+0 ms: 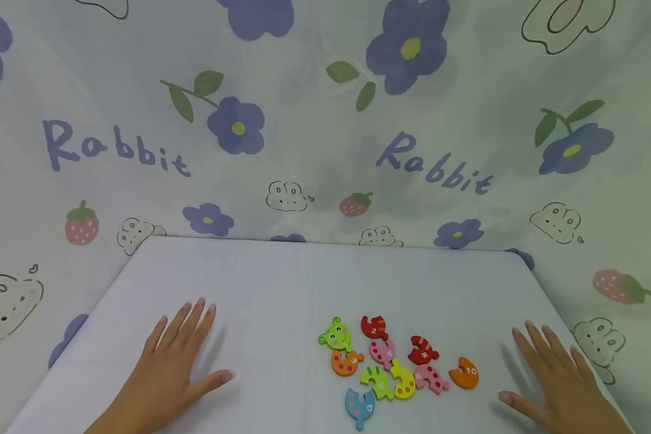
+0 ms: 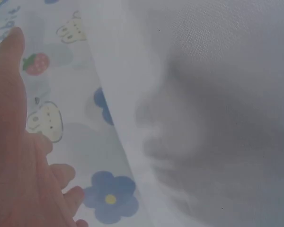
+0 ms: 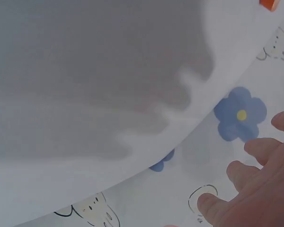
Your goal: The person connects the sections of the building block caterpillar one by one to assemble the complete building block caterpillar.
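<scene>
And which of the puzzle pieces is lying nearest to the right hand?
The orange piece marked 10: it lies farthest to the right, closest to the right hand. The other orange piece sits beside the green smiling face.

Cloth [image 1: 314, 144], head view: "Rabbit" at 10 o'clock, again at 2. Left wrist view, 10 o'clock: same word, partly hidden, ending "bit".
Numbers, one per piece, clock about the group's middle: 4 on pink piece [image 1: 381, 349], near centre; 2, red piece [image 1: 374, 331], 11; 8, second red piece [image 1: 423, 353], between 2 and 3; 10, orange piece [image 1: 466, 375], 3; 5, green piece [image 1: 381, 386], 7; 3, second orange piece [image 1: 340, 366], 9.
Blue piece [image 1: 360, 409], 7, and second pink piece [image 1: 431, 380], 4: each 6 or 9, cannot tell.
</scene>
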